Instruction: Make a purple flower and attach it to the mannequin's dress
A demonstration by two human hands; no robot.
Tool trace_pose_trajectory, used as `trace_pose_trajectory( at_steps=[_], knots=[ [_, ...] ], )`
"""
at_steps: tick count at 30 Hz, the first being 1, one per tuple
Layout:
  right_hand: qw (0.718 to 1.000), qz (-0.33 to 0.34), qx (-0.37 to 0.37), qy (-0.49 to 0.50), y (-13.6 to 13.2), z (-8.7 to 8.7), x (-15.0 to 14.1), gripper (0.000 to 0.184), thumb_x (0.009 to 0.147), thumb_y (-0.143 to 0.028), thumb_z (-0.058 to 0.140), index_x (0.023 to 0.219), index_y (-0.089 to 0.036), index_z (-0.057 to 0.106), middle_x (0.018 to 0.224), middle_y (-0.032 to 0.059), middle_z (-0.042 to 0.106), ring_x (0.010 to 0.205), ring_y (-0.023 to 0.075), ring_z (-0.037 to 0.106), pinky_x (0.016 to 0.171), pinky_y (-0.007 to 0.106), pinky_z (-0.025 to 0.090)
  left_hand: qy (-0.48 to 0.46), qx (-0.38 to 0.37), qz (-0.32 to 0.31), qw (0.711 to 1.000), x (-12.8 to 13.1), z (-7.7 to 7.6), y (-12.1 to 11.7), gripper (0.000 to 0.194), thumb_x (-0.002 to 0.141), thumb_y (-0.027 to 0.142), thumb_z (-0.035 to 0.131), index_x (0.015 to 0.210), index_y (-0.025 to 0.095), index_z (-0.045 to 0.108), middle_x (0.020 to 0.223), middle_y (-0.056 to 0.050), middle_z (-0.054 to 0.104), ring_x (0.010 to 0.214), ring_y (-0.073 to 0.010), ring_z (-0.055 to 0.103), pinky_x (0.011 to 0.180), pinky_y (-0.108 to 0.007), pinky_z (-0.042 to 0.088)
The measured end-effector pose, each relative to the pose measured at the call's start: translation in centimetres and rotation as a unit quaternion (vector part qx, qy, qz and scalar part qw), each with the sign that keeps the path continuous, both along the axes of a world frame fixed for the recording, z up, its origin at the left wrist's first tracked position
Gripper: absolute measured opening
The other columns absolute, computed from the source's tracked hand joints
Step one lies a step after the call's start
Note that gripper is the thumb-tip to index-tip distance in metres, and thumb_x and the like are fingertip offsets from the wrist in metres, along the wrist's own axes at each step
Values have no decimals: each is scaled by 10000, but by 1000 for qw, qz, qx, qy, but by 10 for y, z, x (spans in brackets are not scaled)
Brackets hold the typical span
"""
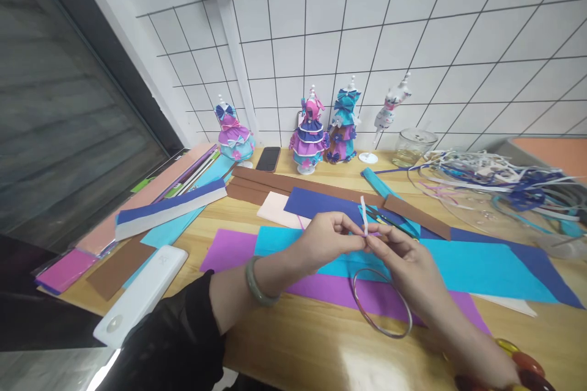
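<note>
In the head view my left hand [328, 235] and my right hand [406, 256] meet fingertip to fingertip above the sheets. Both pinch a small purple piece [373, 234], mostly hidden by the fingers. A narrow white strip [364, 211] stands upright where the fingertips meet. Beneath the hands lie a turquoise sheet [486, 266] and a purple sheet [330, 291]. Just behind the fingers are dark-bladed scissors [389, 222], partly covered by my right hand. A green bangle [257, 284] circles my left wrist; a thin metal bangle [360, 311] hangs by my right forearm.
Small mannequins in frilly dresses [346, 125] and a bare mannequin [389, 107] stand along the wall. Nearby are a phone [268, 159] and a glass cup [415, 145]. Tangled ribbons [499, 174] fill the right side. Coloured strips [172, 211] and a long white device [142, 293] lie left.
</note>
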State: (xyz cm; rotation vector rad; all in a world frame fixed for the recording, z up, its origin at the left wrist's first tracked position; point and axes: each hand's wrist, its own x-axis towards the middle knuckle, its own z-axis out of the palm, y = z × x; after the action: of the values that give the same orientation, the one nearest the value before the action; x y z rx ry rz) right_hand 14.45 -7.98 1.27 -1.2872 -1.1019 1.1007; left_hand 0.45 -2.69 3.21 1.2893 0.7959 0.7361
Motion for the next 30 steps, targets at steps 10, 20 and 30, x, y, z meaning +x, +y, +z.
trace_pose_trajectory(
  at_steps=[10,20,30],
  knots=[
    [998,17,27,48,3,-8,6,177,725,-381,630,751,-209,597,764,14,560,739,153,490,688,286,402,-16,-7,-4,1000,-1,8,-2,168,607,209,679,720,119,593,601,13,583,541,-57,506,552,-189,395],
    [996,-25,7,83,9,-11,14,187,744,-384,617,772,-200,596,691,7,547,652,132,475,608,268,368,-10,-15,-17,1000,-5,5,7,461,539,213,756,957,132,578,810,-49,617,726,-118,568,673,-269,444],
    [992,10,-26,119,7,-13,6,186,723,-368,645,734,-186,610,647,-1,531,610,116,460,571,250,359,108,303,38,946,-3,7,-4,103,722,212,569,818,174,565,822,-10,603,780,-116,549,714,-243,441]
  ],
)
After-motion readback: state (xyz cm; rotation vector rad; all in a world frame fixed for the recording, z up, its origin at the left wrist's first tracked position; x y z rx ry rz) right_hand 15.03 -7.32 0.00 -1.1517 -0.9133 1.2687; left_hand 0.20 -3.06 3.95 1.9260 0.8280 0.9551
